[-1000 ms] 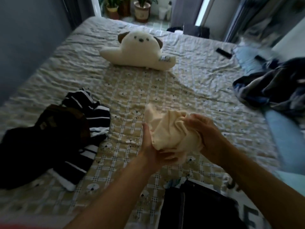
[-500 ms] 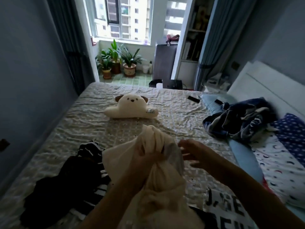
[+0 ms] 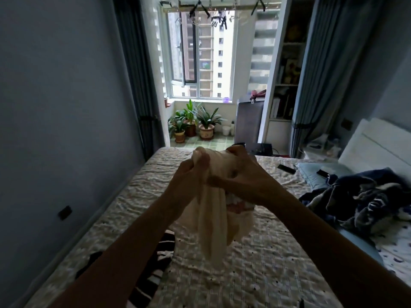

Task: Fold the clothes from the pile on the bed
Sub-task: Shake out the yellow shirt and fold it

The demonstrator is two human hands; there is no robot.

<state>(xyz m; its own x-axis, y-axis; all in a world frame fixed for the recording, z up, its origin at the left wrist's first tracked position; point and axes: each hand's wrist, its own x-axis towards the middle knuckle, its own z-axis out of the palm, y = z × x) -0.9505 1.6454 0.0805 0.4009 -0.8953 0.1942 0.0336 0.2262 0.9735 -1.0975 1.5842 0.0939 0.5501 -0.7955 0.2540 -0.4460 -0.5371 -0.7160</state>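
Holding a cream garment [image 3: 213, 218] up in the middle of the frame, well above the bed [image 3: 255, 274]. Gripping a bunched top edge with the left hand [image 3: 189, 174], fingers curled tight round it. Pinching the cloth just beside that with the right hand [image 3: 241, 172], fingers closed on the fabric, knuckles of both hands near each other. Letting the rest hang loose and crumpled below the hands; can't tell if the bottom touches the bed. Got black-and-white striped clothes [image 3: 161, 254] lying lower left on the bed, partly hidden behind the left forearm [image 3: 133, 241]. Also a rumpled dark blue blanket [image 3: 360, 196] heaped at the right edge, a black phone [image 3: 286, 168] flat on the bed right of centre, and potted plants [image 3: 195, 125] under the window [image 3: 204, 52], upper middle.
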